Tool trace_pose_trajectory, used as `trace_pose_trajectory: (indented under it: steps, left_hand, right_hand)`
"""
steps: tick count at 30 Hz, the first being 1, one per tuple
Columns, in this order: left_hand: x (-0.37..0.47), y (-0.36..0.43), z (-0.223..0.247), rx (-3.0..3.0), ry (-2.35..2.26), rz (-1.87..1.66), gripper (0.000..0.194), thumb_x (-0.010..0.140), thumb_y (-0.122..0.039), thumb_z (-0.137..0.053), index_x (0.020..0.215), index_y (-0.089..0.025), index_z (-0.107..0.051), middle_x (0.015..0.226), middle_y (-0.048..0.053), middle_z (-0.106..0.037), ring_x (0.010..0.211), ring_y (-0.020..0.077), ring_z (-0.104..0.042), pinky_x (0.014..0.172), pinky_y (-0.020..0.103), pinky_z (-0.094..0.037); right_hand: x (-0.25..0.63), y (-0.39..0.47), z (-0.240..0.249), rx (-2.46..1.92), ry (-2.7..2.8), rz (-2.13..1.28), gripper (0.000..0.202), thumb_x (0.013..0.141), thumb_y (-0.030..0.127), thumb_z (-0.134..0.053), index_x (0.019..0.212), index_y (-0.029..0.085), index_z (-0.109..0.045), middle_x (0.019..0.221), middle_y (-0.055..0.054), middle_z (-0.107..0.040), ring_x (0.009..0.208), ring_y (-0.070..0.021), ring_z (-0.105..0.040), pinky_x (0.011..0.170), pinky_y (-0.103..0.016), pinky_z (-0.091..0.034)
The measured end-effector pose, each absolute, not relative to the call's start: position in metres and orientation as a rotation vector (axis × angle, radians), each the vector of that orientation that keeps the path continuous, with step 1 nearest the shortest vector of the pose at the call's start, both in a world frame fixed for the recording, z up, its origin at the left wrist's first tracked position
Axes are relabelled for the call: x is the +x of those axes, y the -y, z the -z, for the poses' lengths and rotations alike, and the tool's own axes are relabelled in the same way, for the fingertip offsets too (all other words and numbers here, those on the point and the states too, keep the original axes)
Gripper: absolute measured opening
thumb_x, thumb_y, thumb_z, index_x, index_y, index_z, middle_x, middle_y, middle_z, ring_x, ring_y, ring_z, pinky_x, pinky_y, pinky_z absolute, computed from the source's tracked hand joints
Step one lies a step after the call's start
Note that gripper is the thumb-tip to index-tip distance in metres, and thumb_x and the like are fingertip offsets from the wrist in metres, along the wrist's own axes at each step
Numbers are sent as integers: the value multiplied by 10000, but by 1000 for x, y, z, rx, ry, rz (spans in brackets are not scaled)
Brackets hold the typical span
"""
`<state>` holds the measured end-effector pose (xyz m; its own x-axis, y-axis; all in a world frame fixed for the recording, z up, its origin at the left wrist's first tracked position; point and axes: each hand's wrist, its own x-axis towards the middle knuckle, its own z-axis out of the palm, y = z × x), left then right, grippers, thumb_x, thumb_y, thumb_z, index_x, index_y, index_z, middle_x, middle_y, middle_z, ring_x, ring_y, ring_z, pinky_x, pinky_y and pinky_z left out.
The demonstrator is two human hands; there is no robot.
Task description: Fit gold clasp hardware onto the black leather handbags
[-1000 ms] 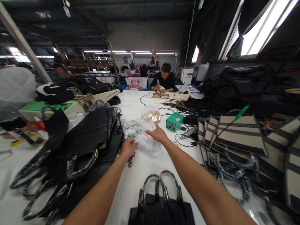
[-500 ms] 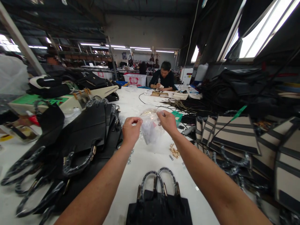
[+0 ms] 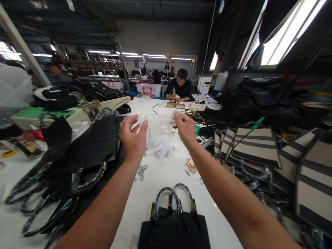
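A clear plastic bag (image 3: 157, 129) with white material and some gold pieces in or behind it hangs between my hands over the white table. My right hand (image 3: 184, 128) pinches its upper right edge. At its left side is my left hand (image 3: 134, 136), thumb and fingers apart, fingertips at the plastic. Nearer to me, a black handbag (image 3: 173, 230) with two plastic-wrapped handles lies at the bottom centre. Small gold fittings (image 3: 191, 166) are heaped below my right hand, and flat metal plates (image 3: 141, 172) lie below my left.
Black bag pieces (image 3: 90, 145) with wrapped handles are piled on the left. Striped beige panels (image 3: 255, 143) stand stacked on the right. Across the table (image 3: 166, 186) a person (image 3: 181, 86) sits working. Thin cords (image 3: 204, 119) lie beyond my right hand.
My left hand has moved left and opened its fingers. The plastic bag is spread wider between my hands, and my right hand is slightly higher. The view has shifted a little.
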<state>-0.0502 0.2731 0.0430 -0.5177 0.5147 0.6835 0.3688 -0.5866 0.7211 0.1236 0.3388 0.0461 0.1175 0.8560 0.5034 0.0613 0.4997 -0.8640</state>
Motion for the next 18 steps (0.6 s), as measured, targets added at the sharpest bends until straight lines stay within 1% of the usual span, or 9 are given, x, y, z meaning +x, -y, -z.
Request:
trace_pose_trajectory:
  steps: [2,4,5,8,11,13,15,17,18]
  left_hand:
    - [-54,-259,-37,1444,-1309,-2238,757,693,-329,-825,1359,-240,-475,1401,96,-492,1256,232,-516,1024,348,-456]
    - [-56,-244,-22,1381,-1279,-2090,887,625,-320,-873,1392,-247,-434,1419,103,-501,1284,255,-503,1072,376,-412]
    - [-57,-237,-12,1322,-1272,-2012,834,620,-325,-873,1351,-229,-485,1364,103,-558,1245,258,-538,1068,383,-415]
    - [-64,-210,22,965,-1289,-1927,494,693,-364,-811,1113,-158,-656,1069,75,-702,988,218,-658,961,373,-492]
    - [-79,-175,56,388,-1364,-1950,325,700,-315,-777,957,-136,-690,891,30,-705,733,154,-655,734,307,-556]
    - [-94,-148,73,184,-1402,-1826,249,684,-284,-758,853,-120,-676,751,13,-682,595,139,-616,588,277,-540]
    - [-108,-120,87,286,-1469,-1592,267,685,-359,-751,731,-119,-645,572,-12,-605,463,132,-539,468,261,-485]
    - [-119,-98,97,494,-1585,-1383,348,702,-465,-726,777,-131,-668,526,-19,-586,412,142,-506,405,256,-430]
    - [-123,-91,101,622,-1651,-1305,381,713,-494,-707,844,-137,-692,569,-2,-630,447,166,-551,423,263,-441]
  right_hand:
    - [112,-325,-56,-769,1270,-861,436,843,580,-586,1010,188,-680,832,-4,-651,680,-136,-631,577,-250,-552]
    - [100,-304,-61,-676,1265,-1071,413,823,563,-632,1014,200,-685,860,-10,-677,663,-135,-648,568,-253,-559]
    - [94,-294,-61,-632,1315,-1188,415,820,563,-640,1025,205,-689,882,-17,-690,672,-139,-656,573,-258,-565]
    - [85,-273,-49,-555,1626,-1360,461,803,558,-674,1128,230,-687,994,-32,-709,772,-159,-675,638,-283,-584]
    - [93,-281,-22,-874,1866,-925,466,841,514,-656,1223,248,-646,1076,-30,-711,865,-158,-677,756,-292,-573]
    - [101,-297,1,-1157,1888,-579,385,893,447,-603,1211,234,-649,1098,-41,-710,901,-164,-675,826,-313,-548]
    - [106,-313,26,-1282,1932,-442,307,890,363,-605,1161,236,-676,1146,-55,-697,951,-190,-665,879,-349,-517]
    - [104,-323,51,-1330,2031,-360,316,841,323,-664,1150,265,-686,1244,-56,-660,1107,-231,-608,954,-381,-465]
    - [103,-326,62,-1351,2087,-313,356,808,313,-700,1162,281,-682,1299,-53,-630,1193,-250,-555,992,-395,-430]
